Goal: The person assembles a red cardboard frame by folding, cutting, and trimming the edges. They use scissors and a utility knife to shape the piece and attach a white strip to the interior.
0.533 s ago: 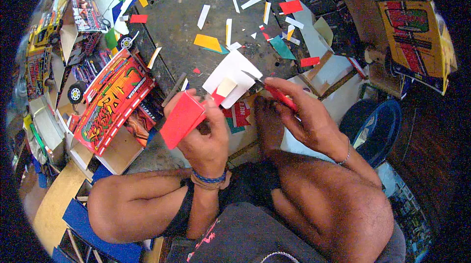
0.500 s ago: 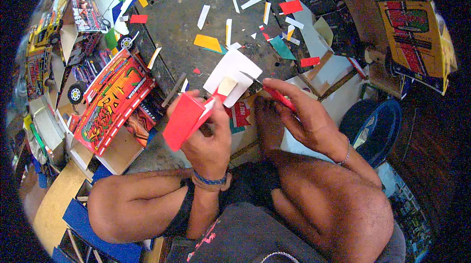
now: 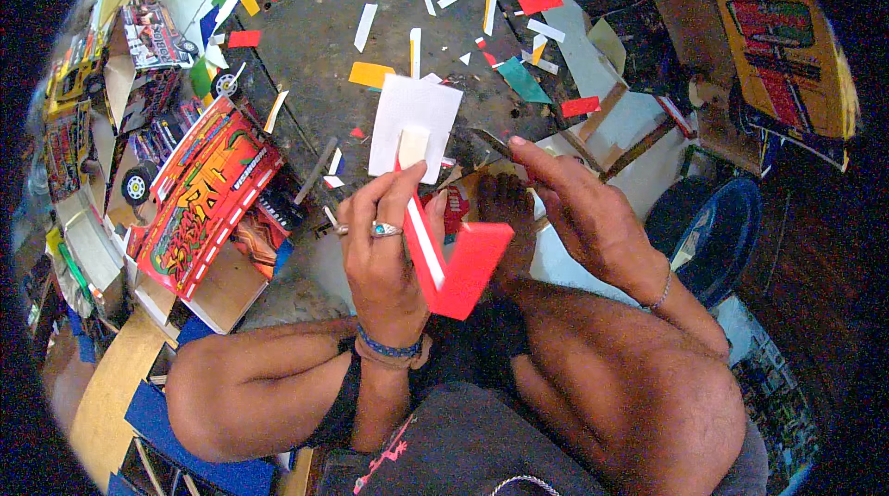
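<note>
My left hand (image 3: 384, 260), with rings on its fingers, is closed around a folded red and white strip (image 3: 477, 274). One red flap of the strip bends out to the right below the fingers. At its far end a white rectangular sheet (image 3: 433, 112) with a small cream block (image 3: 413, 146) stands above the fingertips. My right hand (image 3: 593, 218) is closed on a tool with a thin, dark, pointed blade (image 3: 491, 140); its handle is hidden under the palm. The blade points toward the white sheet and is apart from it.
Coloured and white offcuts (image 3: 537, 0) lie scattered on the dark wooden board (image 3: 315, 42). Left stand a printed red model panel (image 3: 213, 195) and model trucks (image 3: 153, 42). A dark blue basin (image 3: 713, 237) and a yellow printed panel (image 3: 787, 61) are on the right.
My left hand has turned over, swinging the red flap from left to right and standing the white sheet more upright. My right hand has shifted slightly; the tool's red handle no longer shows.
</note>
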{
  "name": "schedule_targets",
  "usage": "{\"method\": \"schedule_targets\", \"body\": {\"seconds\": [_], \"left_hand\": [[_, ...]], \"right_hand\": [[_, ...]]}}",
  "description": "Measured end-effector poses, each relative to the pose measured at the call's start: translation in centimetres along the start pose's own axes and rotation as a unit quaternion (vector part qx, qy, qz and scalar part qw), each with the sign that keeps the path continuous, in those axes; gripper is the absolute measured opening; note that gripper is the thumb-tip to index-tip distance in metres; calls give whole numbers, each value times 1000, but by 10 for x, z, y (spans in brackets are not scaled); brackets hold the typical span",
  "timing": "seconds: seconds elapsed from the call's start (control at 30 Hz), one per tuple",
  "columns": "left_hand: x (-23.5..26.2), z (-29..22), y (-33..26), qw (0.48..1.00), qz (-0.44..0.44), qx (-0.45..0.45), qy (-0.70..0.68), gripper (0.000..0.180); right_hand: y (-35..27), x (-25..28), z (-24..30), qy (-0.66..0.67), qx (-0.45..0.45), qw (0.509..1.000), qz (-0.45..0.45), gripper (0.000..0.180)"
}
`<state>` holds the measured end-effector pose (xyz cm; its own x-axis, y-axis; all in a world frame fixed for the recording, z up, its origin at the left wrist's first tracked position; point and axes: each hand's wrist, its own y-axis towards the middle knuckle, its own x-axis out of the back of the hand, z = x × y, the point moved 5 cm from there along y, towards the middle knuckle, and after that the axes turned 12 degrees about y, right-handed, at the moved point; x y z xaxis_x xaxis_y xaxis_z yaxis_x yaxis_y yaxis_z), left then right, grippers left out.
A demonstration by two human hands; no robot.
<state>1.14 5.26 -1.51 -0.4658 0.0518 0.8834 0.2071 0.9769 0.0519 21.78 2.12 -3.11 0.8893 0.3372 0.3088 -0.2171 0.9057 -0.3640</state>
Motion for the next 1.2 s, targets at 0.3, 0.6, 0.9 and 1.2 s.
{"method": "schedule_targets", "body": {"seconds": [0.3, 0.6, 0.9, 1.2], "left_hand": [[-4, 13, -11, 999, 28, 33, 30, 45], [-4, 11, -8, 998, 39, 43, 16, 39], [5, 7, -4, 996, 76, 18, 32, 38], [9, 6, -8, 997, 63, 32, 12, 40]], "right_hand": [[2, -6, 4, -17, -4, 999, 45, 65], [9, -14, 9, -41, -19, 996, 80, 67], [6, -7, 0, -15, 2, 1000, -19, 66], [2, -8, 8, -65, 20, 996, 64, 73]]}}
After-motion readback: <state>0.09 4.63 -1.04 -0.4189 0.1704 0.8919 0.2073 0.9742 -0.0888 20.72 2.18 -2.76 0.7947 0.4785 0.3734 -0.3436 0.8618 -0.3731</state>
